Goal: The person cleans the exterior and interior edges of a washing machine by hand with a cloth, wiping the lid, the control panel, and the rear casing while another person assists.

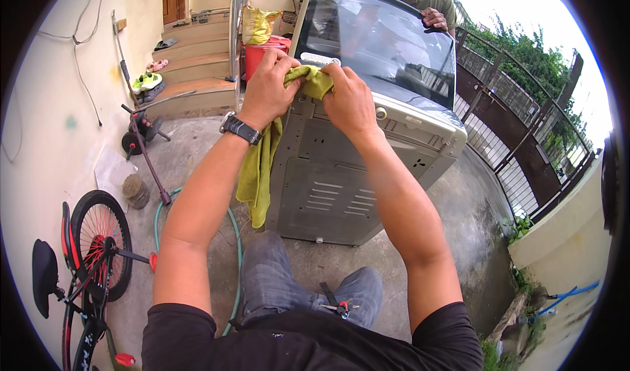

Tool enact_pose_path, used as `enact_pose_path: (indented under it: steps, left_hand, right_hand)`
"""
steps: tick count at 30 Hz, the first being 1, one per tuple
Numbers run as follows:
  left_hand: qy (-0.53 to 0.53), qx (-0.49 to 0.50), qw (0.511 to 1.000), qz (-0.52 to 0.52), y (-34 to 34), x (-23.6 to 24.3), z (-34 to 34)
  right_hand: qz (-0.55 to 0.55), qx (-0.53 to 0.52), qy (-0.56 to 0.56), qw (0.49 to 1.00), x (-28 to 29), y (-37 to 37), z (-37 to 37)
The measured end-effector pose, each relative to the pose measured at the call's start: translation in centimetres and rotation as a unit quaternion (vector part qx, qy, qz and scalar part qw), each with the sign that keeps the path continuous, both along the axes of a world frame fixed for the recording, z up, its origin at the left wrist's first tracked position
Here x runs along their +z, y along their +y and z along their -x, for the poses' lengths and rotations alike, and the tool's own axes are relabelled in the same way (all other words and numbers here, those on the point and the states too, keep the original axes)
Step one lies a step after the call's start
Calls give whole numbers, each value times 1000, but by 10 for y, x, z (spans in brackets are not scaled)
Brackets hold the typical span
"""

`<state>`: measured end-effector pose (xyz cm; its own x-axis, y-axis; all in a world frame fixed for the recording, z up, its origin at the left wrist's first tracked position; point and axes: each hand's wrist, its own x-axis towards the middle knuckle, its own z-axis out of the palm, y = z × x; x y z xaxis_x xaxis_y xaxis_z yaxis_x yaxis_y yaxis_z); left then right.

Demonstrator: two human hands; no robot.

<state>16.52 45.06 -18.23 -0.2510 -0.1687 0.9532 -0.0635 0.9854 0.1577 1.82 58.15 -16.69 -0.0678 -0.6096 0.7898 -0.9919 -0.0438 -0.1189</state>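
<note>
Both my hands grip a yellow-green cloth (259, 167), bunched between them at the back top edge of a grey top-load washing machine (321, 167). My left hand (270, 89), with a watch on the wrist, is closed on the cloth's left part. From it a long end hangs down beside the machine's left rear corner. My right hand (351, 102) pinches the cloth's other side. A dark glass lid (374, 36) covers the machine's top. Behind it stands another person, whose hand (434, 18) rests at the lid's far edge.
At left, a bicycle (98, 253) leans near the wall, beside a green hose (237, 259) on the concrete. Steps (200, 66) with shoes rise at the back left, next to a red bucket (257, 59). A metal gate (518, 108) stands at right.
</note>
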Motion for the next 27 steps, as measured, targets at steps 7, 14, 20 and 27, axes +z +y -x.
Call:
enact_pose_path:
  steps: [7,14,20,27]
  left_hand:
    - [-17,-8,999,-37,-9,-18,8]
    - [-22,-2,1000,-8,-3,-38,11]
    - [-100,-48,993,-26,-3,-24,-4]
    - [-147,76,986,-30,-3,-29,-32]
  right_hand:
    - [76,14,70,995,-13,3,-7]
    - [31,-21,76,996,-24,2,0]
    - [16,-51,76,996,-47,18,-10]
    - [-5,-45,67,997,-32,-6,-21]
